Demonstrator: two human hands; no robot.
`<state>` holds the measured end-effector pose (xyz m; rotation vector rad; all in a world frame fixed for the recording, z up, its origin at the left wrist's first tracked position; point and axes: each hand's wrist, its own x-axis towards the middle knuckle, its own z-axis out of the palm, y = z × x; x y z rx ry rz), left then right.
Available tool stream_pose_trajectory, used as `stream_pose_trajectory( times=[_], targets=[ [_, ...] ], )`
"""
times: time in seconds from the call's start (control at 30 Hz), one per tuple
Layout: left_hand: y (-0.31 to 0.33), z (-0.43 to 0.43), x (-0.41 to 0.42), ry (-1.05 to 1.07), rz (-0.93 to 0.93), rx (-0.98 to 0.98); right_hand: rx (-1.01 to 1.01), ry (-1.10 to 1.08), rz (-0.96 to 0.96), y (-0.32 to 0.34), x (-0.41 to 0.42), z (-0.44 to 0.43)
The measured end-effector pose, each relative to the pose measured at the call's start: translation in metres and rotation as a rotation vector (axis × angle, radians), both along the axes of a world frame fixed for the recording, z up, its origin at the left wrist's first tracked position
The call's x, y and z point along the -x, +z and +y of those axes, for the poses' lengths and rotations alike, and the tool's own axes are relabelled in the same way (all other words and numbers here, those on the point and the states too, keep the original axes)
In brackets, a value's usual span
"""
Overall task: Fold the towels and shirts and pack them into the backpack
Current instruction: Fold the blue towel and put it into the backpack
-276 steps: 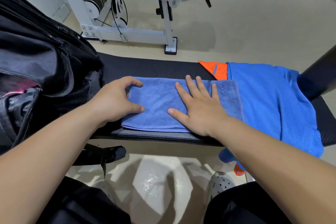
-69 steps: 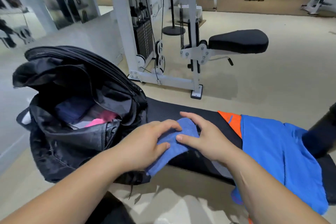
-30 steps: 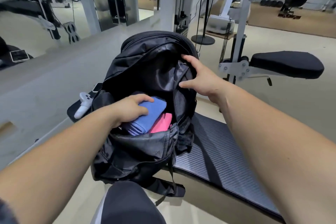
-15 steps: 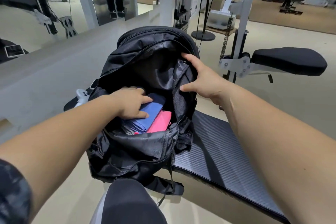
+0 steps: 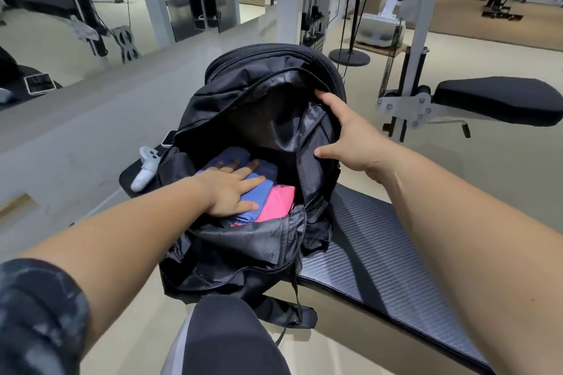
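Change: left hand (image 5: 231, 195) now flat, pushing soft blue towel (image 5: 262, 195) deeper.
Right hand (image 5: 344, 137): grips shiny black backpack (image 5: 243, 240) rim at 2 o'clock.

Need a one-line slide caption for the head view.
Packing: left hand presses a folded blue towel into the open black backpack beside a pink cloth; right hand grips the rim.

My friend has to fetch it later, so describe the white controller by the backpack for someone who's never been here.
Look for the black padded bench with the open black backpack standing on it. At the bench's end, just left of the backpack, lies the white controller. It is the only white, handle-shaped thing there.
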<state>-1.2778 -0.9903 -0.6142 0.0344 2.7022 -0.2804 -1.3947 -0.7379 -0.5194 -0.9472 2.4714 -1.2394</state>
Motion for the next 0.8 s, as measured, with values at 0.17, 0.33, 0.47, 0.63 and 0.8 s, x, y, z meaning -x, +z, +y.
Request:
stream_pose_trajectory(
  times=[0.17, 0.33, 0.47, 0.63, 0.8],
  targets=[
    [0.008, 0.015, 0.001, 0.036, -0.017, 0.023, -0.129, -0.041, 0.108, 0.002, -0.010, 0.007],
    [0.028, 0.035, -0.010, 0.102, 0.183, -0.108, -0.255, -0.028, 0.276, -0.011, -0.023, 0.010],
    [0.053, 0.079, -0.041, 0.033, 0.596, -0.387, -0.235, 0.021, 0.320, -0.022, -0.036, 0.027],
    [0.064, 0.173, -0.071, -0.193, 0.699, -0.580, -0.095, 0.052, 0.159, -0.040, -0.058, 0.080],
    [0.043, 0.255, -0.042, -0.262, 0.495, -0.583, -0.241, -0.143, 0.148, -0.090, -0.064, 0.183]
  ],
)
